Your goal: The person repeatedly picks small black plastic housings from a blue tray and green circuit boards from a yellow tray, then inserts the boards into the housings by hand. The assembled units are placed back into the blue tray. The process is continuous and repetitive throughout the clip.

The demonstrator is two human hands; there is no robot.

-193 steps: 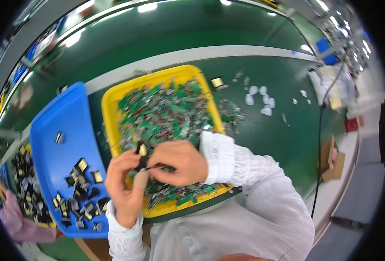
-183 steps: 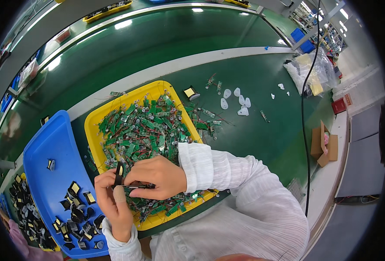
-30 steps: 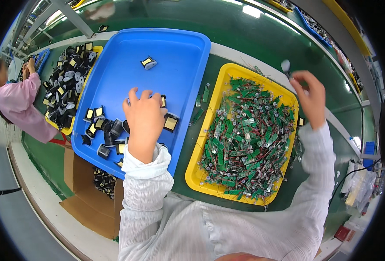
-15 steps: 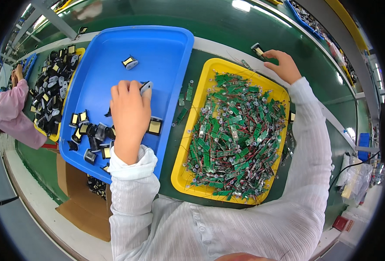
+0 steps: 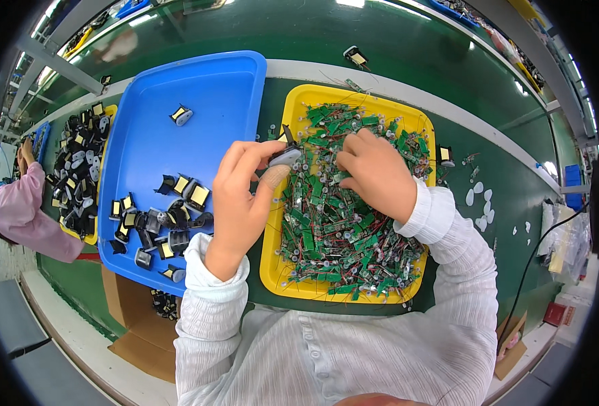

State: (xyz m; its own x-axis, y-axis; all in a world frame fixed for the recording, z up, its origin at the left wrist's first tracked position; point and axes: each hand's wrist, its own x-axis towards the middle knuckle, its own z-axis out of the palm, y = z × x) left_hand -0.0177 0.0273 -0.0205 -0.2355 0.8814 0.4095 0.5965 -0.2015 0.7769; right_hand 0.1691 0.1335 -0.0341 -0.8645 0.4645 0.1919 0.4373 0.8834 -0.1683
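Two hands over trays: left hand (image 5: 242,193) pinches a small grey part (image 5: 284,157) at its fingertips; right hand (image 5: 375,172) fingers curl into green circuit boards (image 5: 340,230).

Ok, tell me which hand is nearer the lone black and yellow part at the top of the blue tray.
Left. The left hand is at the blue tray's right edge, below-right of the lone part; the right hand is over the yellow tray, farther right.

Two hands over parts trays on a green bench.

Left hand (image 5: 242,196) pinches a small grey-black part (image 5: 284,154) at the yellow tray (image 5: 272,264) edge. Right hand (image 5: 375,172) rests fingers-down in the heap of green circuit boards (image 5: 340,237). Blue tray (image 5: 178,88) to the left holds black-and-yellow components (image 5: 161,227). Person in pink (image 5: 22,210) at far left.
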